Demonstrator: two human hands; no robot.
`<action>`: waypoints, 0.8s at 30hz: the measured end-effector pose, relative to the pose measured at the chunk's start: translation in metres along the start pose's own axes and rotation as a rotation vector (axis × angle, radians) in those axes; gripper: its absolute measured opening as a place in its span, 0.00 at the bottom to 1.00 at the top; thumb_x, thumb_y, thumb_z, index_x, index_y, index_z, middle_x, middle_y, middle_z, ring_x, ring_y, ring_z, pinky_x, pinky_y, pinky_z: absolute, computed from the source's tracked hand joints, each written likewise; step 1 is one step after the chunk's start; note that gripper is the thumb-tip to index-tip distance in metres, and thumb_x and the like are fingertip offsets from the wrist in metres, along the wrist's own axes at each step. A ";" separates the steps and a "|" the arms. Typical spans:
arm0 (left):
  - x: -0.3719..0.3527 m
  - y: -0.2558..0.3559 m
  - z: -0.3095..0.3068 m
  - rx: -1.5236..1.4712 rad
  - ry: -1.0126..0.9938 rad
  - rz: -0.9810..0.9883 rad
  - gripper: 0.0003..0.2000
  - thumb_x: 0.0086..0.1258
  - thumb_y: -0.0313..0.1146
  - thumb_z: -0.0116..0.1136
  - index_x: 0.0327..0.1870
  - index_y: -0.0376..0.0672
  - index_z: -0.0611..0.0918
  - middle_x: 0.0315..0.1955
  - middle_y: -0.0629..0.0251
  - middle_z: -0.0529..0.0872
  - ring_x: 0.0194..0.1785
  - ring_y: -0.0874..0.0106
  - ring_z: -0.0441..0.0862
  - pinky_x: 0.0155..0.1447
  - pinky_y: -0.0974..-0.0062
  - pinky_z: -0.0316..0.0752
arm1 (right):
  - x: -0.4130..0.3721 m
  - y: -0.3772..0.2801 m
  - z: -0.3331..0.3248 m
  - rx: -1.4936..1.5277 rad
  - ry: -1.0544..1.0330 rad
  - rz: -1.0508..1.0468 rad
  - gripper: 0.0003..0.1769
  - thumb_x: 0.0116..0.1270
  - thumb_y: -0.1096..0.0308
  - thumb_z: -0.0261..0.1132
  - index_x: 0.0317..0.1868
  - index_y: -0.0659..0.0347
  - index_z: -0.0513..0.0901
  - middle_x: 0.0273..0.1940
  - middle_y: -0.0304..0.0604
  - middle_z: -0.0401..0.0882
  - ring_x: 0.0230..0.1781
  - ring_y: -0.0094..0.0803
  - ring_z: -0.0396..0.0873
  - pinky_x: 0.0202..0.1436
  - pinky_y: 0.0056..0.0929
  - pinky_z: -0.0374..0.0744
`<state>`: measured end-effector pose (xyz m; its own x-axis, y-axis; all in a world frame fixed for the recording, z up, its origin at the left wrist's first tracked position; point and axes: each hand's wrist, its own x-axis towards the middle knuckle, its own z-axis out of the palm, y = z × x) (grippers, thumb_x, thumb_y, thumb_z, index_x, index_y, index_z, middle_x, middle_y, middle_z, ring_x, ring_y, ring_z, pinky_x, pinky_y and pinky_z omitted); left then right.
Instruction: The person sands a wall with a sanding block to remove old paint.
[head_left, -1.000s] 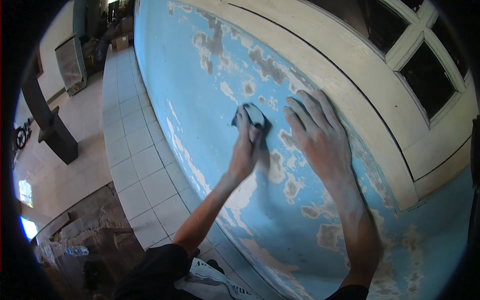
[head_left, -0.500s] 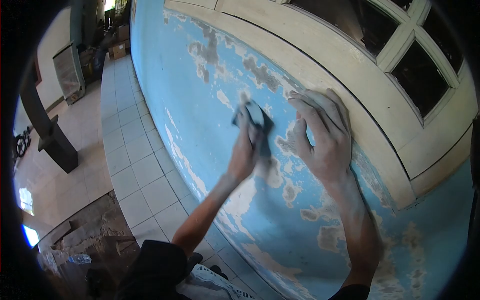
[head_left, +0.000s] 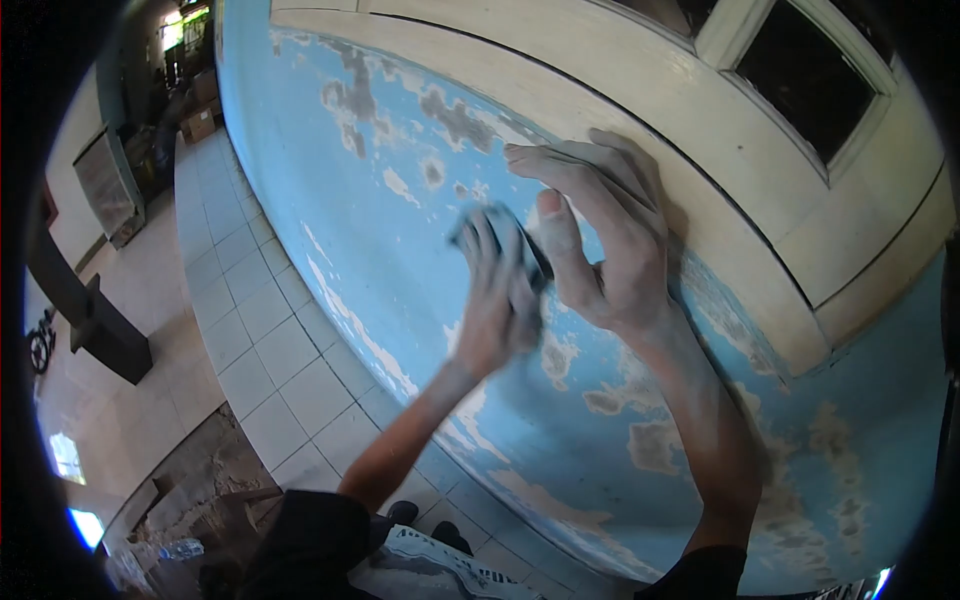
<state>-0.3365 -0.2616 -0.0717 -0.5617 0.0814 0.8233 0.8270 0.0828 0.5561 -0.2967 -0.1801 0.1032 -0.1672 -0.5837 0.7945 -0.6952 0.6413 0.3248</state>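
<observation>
My left hand (head_left: pixel 492 310), blurred by motion, presses a dark sheet of sandpaper (head_left: pixel 541 262) flat against the blue wall (head_left: pixel 350 235). The paper shows only at the edges of the fingers. Up and to the right, my right hand (head_left: pixel 612 235) is dusted with pale powder. Its fingers are stretched out and lean on the wall beside the cream wooden frame (head_left: pixel 720 215), with nothing held. Around both hands the paint is worn through in grey and white patches (head_left: pixel 455 118).
A light tiled ledge (head_left: pixel 270 350) runs along the foot of the wall. Broken ground with a plastic bottle (head_left: pixel 182 549) lies at lower left, and a dark post (head_left: pixel 110 330) stands beyond. Dark glass panes (head_left: pixel 805 80) sit in the frame.
The view has shifted, so wall and frame sit further left. My left hand has turned flatter over the sandpaper and is nearer my right hand, which still leans on the wall.
</observation>
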 end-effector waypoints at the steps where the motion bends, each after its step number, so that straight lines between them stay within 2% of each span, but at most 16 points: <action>1: -0.035 0.002 0.012 0.012 -0.169 -0.043 0.31 0.74 0.43 0.43 0.73 0.39 0.52 0.71 0.33 0.35 0.73 0.34 0.30 0.72 0.42 0.34 | 0.000 -0.003 0.002 0.027 0.008 0.028 0.09 0.66 0.66 0.58 0.41 0.58 0.81 0.36 0.40 0.84 0.41 0.30 0.79 0.55 0.37 0.71; 3: -0.073 0.032 0.022 0.082 -0.358 -0.046 0.35 0.74 0.47 0.43 0.74 0.38 0.47 0.71 0.33 0.34 0.73 0.36 0.28 0.73 0.44 0.30 | -0.001 -0.004 0.000 0.019 -0.001 0.017 0.09 0.66 0.65 0.58 0.41 0.57 0.81 0.36 0.39 0.84 0.41 0.30 0.79 0.55 0.38 0.71; 4: -0.067 0.031 0.024 0.074 -0.351 -0.041 0.35 0.74 0.47 0.43 0.74 0.38 0.47 0.71 0.33 0.34 0.73 0.36 0.28 0.73 0.44 0.30 | -0.001 -0.003 -0.001 0.015 -0.012 -0.007 0.08 0.66 0.65 0.58 0.41 0.57 0.81 0.36 0.39 0.84 0.41 0.30 0.79 0.56 0.38 0.70; 6: -0.042 0.018 0.020 0.018 -0.236 -0.092 0.37 0.74 0.48 0.42 0.74 0.36 0.44 0.71 0.34 0.33 0.74 0.38 0.27 0.73 0.45 0.28 | -0.004 -0.001 -0.001 0.014 -0.022 -0.013 0.10 0.67 0.63 0.57 0.42 0.56 0.82 0.35 0.38 0.84 0.41 0.30 0.79 0.57 0.39 0.70; 7: -0.022 0.006 0.014 -0.094 -0.086 -0.125 0.37 0.75 0.50 0.39 0.73 0.34 0.41 0.72 0.36 0.33 0.74 0.41 0.26 0.74 0.49 0.26 | -0.005 0.000 -0.001 0.021 -0.008 -0.024 0.11 0.67 0.62 0.57 0.42 0.56 0.82 0.35 0.38 0.84 0.41 0.30 0.80 0.57 0.40 0.70; 8: 0.007 -0.009 0.005 -0.112 -0.005 -0.189 0.35 0.76 0.47 0.38 0.73 0.34 0.43 0.72 0.39 0.33 0.75 0.45 0.26 0.74 0.52 0.26 | -0.006 0.000 0.000 0.027 0.012 -0.033 0.12 0.67 0.60 0.56 0.42 0.56 0.82 0.34 0.38 0.84 0.41 0.30 0.80 0.57 0.40 0.69; 9: 0.039 -0.020 -0.005 -0.066 0.126 -0.107 0.33 0.76 0.44 0.39 0.73 0.34 0.45 0.73 0.41 0.33 0.76 0.49 0.26 0.74 0.53 0.26 | -0.007 0.001 0.001 0.021 0.001 -0.033 0.13 0.66 0.58 0.57 0.42 0.56 0.82 0.34 0.38 0.84 0.39 0.30 0.80 0.57 0.42 0.69; 10: 0.056 -0.021 -0.019 0.125 0.053 -0.001 0.31 0.76 0.41 0.39 0.74 0.36 0.46 0.73 0.40 0.33 0.76 0.50 0.27 0.74 0.52 0.27 | -0.006 0.001 0.001 0.019 0.003 -0.021 0.13 0.66 0.58 0.57 0.42 0.56 0.82 0.34 0.38 0.84 0.39 0.30 0.80 0.57 0.42 0.69; 11: 0.048 -0.022 -0.016 0.124 0.036 -0.005 0.31 0.76 0.41 0.39 0.74 0.36 0.46 0.73 0.40 0.33 0.76 0.50 0.27 0.74 0.52 0.27 | -0.006 0.001 0.002 0.044 0.012 -0.014 0.13 0.65 0.58 0.58 0.42 0.56 0.82 0.34 0.38 0.83 0.38 0.31 0.79 0.57 0.42 0.69; 14: 0.001 -0.024 0.000 -0.157 -0.139 -0.275 0.32 0.74 0.42 0.42 0.73 0.37 0.51 0.71 0.35 0.33 0.75 0.43 0.28 0.74 0.50 0.28 | -0.006 0.007 0.008 0.028 0.055 -0.037 0.12 0.63 0.59 0.59 0.41 0.56 0.82 0.32 0.38 0.83 0.36 0.31 0.79 0.56 0.41 0.70; 16: -0.069 0.007 0.020 -0.116 -0.290 -0.125 0.32 0.72 0.43 0.45 0.72 0.36 0.55 0.69 0.28 0.36 0.73 0.35 0.30 0.72 0.42 0.30 | -0.006 0.003 0.011 0.104 0.088 0.016 0.11 0.63 0.60 0.59 0.40 0.56 0.82 0.33 0.37 0.83 0.36 0.30 0.79 0.56 0.41 0.70; 18: -0.121 0.044 0.043 -0.077 -0.440 -0.058 0.30 0.72 0.42 0.47 0.70 0.36 0.58 0.66 0.22 0.42 0.70 0.28 0.33 0.70 0.36 0.32 | -0.008 0.002 0.013 0.084 0.075 0.002 0.11 0.63 0.60 0.59 0.39 0.56 0.82 0.32 0.37 0.83 0.35 0.29 0.79 0.57 0.41 0.70; 19: -0.118 0.048 0.044 -0.084 -0.436 -0.059 0.30 0.72 0.42 0.47 0.70 0.36 0.58 0.66 0.22 0.42 0.70 0.28 0.33 0.70 0.36 0.32 | -0.009 0.001 0.014 0.106 0.081 -0.002 0.11 0.63 0.59 0.60 0.39 0.55 0.82 0.31 0.37 0.83 0.35 0.30 0.80 0.57 0.41 0.70; 21: -0.109 0.054 0.046 0.010 -0.476 -0.088 0.32 0.68 0.34 0.50 0.69 0.28 0.55 0.67 0.21 0.38 0.70 0.26 0.30 0.70 0.37 0.30 | -0.011 0.002 0.014 0.125 0.074 -0.006 0.11 0.63 0.59 0.60 0.39 0.55 0.82 0.30 0.37 0.83 0.35 0.30 0.80 0.57 0.40 0.69; 22: -0.094 0.045 0.043 0.048 -0.367 -0.013 0.30 0.69 0.36 0.48 0.68 0.28 0.56 0.67 0.23 0.40 0.71 0.28 0.33 0.71 0.39 0.32 | -0.011 0.002 0.013 0.117 0.088 -0.025 0.11 0.63 0.58 0.60 0.38 0.55 0.82 0.30 0.38 0.83 0.35 0.31 0.80 0.58 0.41 0.70; 24: -0.045 0.047 0.023 -0.181 -0.321 -0.174 0.24 0.72 0.42 0.47 0.63 0.37 0.67 0.59 0.25 0.59 0.66 0.30 0.51 0.68 0.34 0.40 | -0.011 0.003 0.012 0.102 0.109 -0.041 0.11 0.62 0.58 0.60 0.38 0.55 0.81 0.30 0.38 0.84 0.35 0.31 0.80 0.58 0.42 0.70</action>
<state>-0.2728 -0.2386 -0.0847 -0.6489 0.3898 0.6535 0.6934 -0.0507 0.7187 -0.3058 -0.1780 0.0895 -0.0644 -0.5475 0.8343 -0.7681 0.5609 0.3088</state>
